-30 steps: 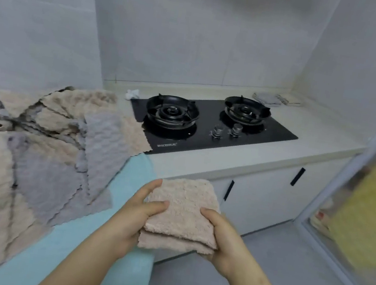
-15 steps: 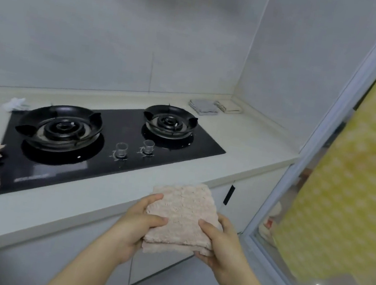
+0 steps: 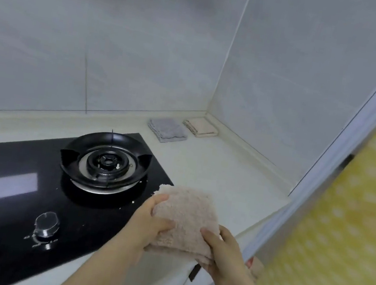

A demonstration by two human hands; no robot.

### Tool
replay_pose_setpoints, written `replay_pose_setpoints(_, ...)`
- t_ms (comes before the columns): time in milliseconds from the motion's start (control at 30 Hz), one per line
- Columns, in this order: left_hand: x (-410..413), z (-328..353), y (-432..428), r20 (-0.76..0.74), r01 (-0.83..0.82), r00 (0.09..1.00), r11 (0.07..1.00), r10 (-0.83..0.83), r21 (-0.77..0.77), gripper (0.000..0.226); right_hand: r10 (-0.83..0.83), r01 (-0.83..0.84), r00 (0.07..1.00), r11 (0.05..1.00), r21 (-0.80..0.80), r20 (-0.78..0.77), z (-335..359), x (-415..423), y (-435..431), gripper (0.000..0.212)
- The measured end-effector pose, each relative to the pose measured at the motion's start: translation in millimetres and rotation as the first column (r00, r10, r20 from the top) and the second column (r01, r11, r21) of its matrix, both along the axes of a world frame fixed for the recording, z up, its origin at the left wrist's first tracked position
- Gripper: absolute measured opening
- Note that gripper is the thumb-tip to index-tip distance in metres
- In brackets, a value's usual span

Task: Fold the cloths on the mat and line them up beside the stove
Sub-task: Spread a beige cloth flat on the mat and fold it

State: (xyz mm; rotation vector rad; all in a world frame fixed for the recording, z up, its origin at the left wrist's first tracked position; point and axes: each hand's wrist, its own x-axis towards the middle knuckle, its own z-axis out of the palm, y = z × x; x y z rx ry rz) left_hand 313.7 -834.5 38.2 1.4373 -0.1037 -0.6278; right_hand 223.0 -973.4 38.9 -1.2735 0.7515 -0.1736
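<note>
Two hands: left hand (image 3: pixel 152 223) and right hand (image 3: pixel 228 257) pinch the cloth (image 3: pixel 186 218) by its sides so the fold holds, over the worktop (image 3: pixel 214 171) front edge by the stove (image 3: pixel 26 190). Grey cloth (image 3: pixel 168 130) and cream cloth (image 3: pixel 200 127) sit in the back corner, so I'd guess the row starts there.

Between the left grip (image 3: pixel 149 225) and the right grip (image 3: pixel 226 254), the cloth (image 3: pixel 184 218) is fluffy, rough pile. Left of them, the stove (image 3: pixel 26 190) is glossy black glass with shiny metal knobs (image 3: pixel 47 223). The surface (image 3: pixel 214 171) beyond is matt and smooth.
</note>
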Motion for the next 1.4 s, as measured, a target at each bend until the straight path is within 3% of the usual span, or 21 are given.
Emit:
replay_pose_setpoints(233, 89, -34, -90, 0.062, 0.035, 0.997, 0.999, -0.037, 0.023, 0.056, -0.022, 0.023, 1.0, 0.999, 0.035, -0.014, -18, 85, -92, 0.012)
replay_pose_setpoints(400, 140, -59, -153, 0.051, 0.061, 0.997, 0.998, -0.063, 0.031, 0.063, 0.009, -0.009, 0.999, 1.0, 0.01, -0.044, -41, 151, -166, 0.024)
replay_pose_setpoints(767, 210, -93, -292, -0.104, -0.245, 0.965, 0.969, 0.241, -0.025, 0.065, 0.027, -0.012, 0.988, 0.995, 0.101, -0.151, -65, 246, -308, 0.003)
replay_pose_setpoints(1100, 256, -88, -357, -0.07, -0.319, 0.945, 0.948, 0.319, 0.019, 0.066, -0.019, 0.082, 0.989, 0.892, 0.444, -0.144, -64, 305, -364, 0.002)
replay_pose_setpoints(1400, 278, -80, -390, -0.027, -0.271, 0.962, 0.961, 0.272, 0.057, 0.062, 0.132, -0.03, 0.963, 0.919, 0.393, -0.234, -64, 313, -406, 0.019)
